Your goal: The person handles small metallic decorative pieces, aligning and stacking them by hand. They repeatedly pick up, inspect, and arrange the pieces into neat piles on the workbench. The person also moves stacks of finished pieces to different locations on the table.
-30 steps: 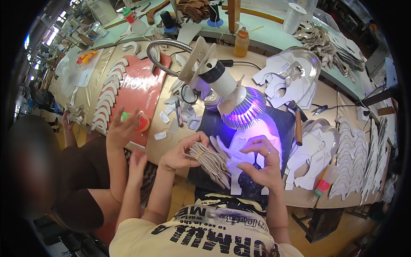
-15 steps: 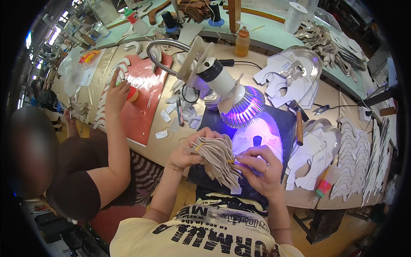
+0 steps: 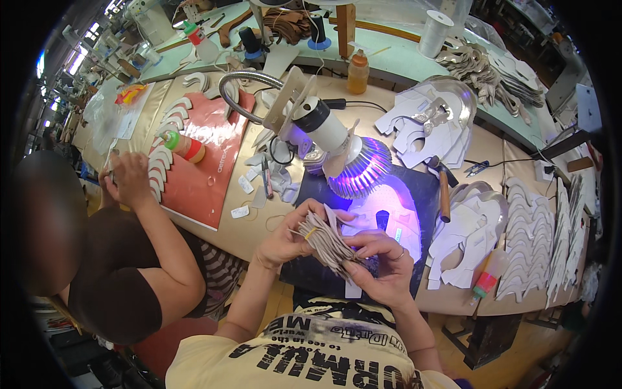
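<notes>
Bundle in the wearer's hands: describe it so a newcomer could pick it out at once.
Start at the finned lamp glowing violet above a black mat. Just below the lamp in the picture, the left hand and right hand hold the bundle of thin grey-beige pieces. Unlike the flat white piece under the light, it is a thick, layered stack with a yellow band across it.

A tan-covered table [image 3: 238,241] is stretching from left to right; a pale green table [image 3: 405,58] is running behind it. A finned lamp [image 3: 359,170] is casting violet light downward. Yellowish floor [image 3: 512,350] is showing below, and bright window-like panels [image 3: 76,59] are glowing upper left.
</notes>
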### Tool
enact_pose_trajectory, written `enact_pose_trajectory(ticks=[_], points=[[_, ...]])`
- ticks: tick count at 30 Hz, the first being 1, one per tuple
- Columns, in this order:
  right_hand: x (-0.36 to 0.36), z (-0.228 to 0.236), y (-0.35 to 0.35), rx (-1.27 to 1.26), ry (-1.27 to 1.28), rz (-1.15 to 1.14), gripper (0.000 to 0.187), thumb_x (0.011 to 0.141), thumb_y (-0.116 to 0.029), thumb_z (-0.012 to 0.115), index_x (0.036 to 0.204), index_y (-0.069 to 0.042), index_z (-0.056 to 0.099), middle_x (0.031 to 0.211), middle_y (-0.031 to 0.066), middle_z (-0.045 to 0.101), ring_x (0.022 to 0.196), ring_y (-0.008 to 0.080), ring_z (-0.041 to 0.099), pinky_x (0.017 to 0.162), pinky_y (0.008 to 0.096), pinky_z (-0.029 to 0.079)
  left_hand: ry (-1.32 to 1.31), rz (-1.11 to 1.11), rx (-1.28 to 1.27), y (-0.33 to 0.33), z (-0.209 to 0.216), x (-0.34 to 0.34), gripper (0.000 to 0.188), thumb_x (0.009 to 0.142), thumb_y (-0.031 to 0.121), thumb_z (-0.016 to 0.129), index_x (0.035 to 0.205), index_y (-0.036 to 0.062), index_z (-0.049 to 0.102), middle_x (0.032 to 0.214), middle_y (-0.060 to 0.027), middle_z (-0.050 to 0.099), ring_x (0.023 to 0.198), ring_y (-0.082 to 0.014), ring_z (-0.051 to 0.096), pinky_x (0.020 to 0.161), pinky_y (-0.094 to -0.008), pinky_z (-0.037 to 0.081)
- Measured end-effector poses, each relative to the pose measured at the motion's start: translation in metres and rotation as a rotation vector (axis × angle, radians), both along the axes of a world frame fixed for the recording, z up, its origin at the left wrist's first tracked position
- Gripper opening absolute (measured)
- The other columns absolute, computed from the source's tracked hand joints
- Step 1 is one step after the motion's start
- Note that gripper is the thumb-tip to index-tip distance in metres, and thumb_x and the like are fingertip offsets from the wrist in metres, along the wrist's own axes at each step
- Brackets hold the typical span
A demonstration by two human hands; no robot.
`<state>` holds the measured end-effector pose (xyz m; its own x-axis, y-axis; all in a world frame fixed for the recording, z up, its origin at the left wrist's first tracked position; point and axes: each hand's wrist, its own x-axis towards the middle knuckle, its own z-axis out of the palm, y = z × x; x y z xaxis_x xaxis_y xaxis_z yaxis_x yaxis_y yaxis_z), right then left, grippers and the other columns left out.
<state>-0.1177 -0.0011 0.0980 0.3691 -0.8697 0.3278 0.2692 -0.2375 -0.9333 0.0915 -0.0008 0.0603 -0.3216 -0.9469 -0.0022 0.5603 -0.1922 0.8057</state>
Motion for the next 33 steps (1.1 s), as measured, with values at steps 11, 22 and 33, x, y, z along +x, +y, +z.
enact_pose_trajectory(ticks=[11, 22, 33], points=[[-0.001, -0.017, -0.001, 0.134, 0.225, -0.088, 0.097, 0.067, -0.017, 0.089, 0.143, 0.001, 0.031, 0.131, 0.0117, 0.047, 0.116, 0.0208, 0.052, 0.099, 0.0373, 0.045, -0.349, 0.156, 0.023, 0.008, 0.015, -0.02, 0.051, 0.081, 0.007, 0.076, 0.125, 0.0014, 0.05, 0.113, -0.0045, 0.06, 0.106, -0.0119, 0.056, 0.092, -0.0282, 0.047], [-0.055, 0.0, -0.039, -0.007, 0.532, -0.194, 0.04, 0.078, -0.019, 0.077, 0.109, 0.002, 0.061, 0.089, 0.012, 0.068, 0.081, 0.0172, 0.066, 0.076, 0.0296, 0.053, -0.253, 0.262, 0.002, -0.003, 0.003, -0.079, 0.046, 0.086, 0.006, 0.071, 0.125, -0.0008, 0.048, 0.115, -0.008, 0.059, 0.107, -0.014, 0.057, 0.094, -0.0292, 0.047], [-0.071, 0.042, -0.284, -0.377, 0.535, -0.492, 0.044, 0.076, -0.027, 0.075, 0.105, 0.003, 0.063, 0.086, 0.0138, 0.069, 0.078, 0.0204, 0.067, 0.071, 0.0327, 0.052, -1.208, 0.365, -0.417, 0.002, -0.028, -0.07, 0.044, 0.077, 0.013, 0.075, 0.116, 0.0029, 0.058, 0.12, -0.0176, 0.054, 0.114, -0.0322, 0.054, 0.098, -0.0403, 0.042]])
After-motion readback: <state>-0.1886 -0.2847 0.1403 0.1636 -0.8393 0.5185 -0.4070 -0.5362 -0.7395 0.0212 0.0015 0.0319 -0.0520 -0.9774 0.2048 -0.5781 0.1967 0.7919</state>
